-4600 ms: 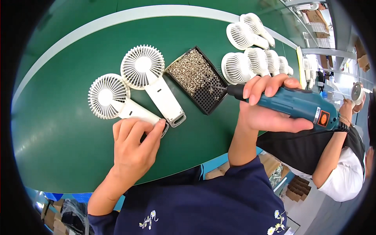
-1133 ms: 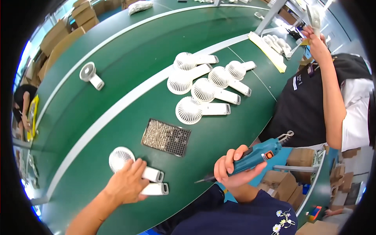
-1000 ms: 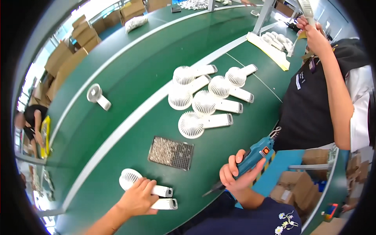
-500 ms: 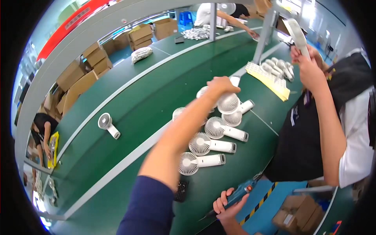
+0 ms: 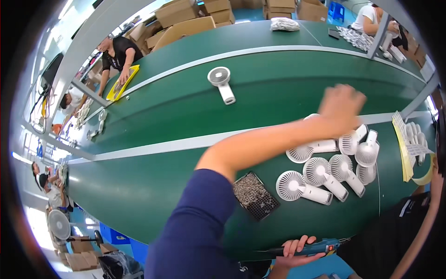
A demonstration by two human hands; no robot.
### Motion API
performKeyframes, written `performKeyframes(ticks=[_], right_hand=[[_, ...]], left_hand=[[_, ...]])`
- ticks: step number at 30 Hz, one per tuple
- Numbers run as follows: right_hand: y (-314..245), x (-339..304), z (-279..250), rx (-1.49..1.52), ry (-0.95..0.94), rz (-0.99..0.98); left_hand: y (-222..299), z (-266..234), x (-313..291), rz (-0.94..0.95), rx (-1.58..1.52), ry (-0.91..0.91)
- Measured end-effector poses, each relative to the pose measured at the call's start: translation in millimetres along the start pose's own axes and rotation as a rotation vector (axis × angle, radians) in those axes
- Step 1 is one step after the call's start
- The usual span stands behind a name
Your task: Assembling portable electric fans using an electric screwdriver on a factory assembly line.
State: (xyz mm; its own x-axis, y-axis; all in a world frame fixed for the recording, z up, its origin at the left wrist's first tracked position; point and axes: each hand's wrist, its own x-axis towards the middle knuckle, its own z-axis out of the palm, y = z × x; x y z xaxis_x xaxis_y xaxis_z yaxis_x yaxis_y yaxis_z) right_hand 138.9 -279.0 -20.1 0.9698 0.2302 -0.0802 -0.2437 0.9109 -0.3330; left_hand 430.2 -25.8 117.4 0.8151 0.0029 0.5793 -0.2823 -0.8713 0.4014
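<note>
My left hand [image 5: 341,108], at the end of an arm in a navy sleeve, reaches over the far side of a group of white handheld fans [image 5: 317,172]. Motion smears its fingers, so their grip is unclear. The fans lie on the green bench with round slatted heads and straight handles. Down at the lower edge my right hand [image 5: 291,253] is wrapped round a teal electric screwdriver [image 5: 321,247], its thin bit pointing left. A black grid tray of small screws [image 5: 255,195] sits on the bench between my left forearm and the screwdriver.
Beyond a pale rail [image 5: 186,143], one handheld fan [image 5: 222,84] lies on the green belt. At right are a yellow-edged sheet [image 5: 403,148] and white parts [image 5: 416,137]. A co-worker [image 5: 409,228] stands close right; another handles a yellow tray [image 5: 122,83].
The view has swung left, bringing the screw tray into full sight. My left hand has left the fan it was touching. The co-worker's raised fan is out of view.
</note>
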Motion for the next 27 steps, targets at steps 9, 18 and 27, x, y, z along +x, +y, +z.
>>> performKeyframes(ticks=[9,18,27], right_hand=[[-2,10,8,0.121,-0.022,0.193],[-2,6,15,0.026,0.035,0.205],[13,15,59,-0.075,-0.28,0.135]], left_hand=[[-245,-124,-173,-1.096,0.416,0.109],[-211,-232,-294,-1.277,-0.786,0.319],[-32,-243,-415,-1.322,-0.996,0.29]])
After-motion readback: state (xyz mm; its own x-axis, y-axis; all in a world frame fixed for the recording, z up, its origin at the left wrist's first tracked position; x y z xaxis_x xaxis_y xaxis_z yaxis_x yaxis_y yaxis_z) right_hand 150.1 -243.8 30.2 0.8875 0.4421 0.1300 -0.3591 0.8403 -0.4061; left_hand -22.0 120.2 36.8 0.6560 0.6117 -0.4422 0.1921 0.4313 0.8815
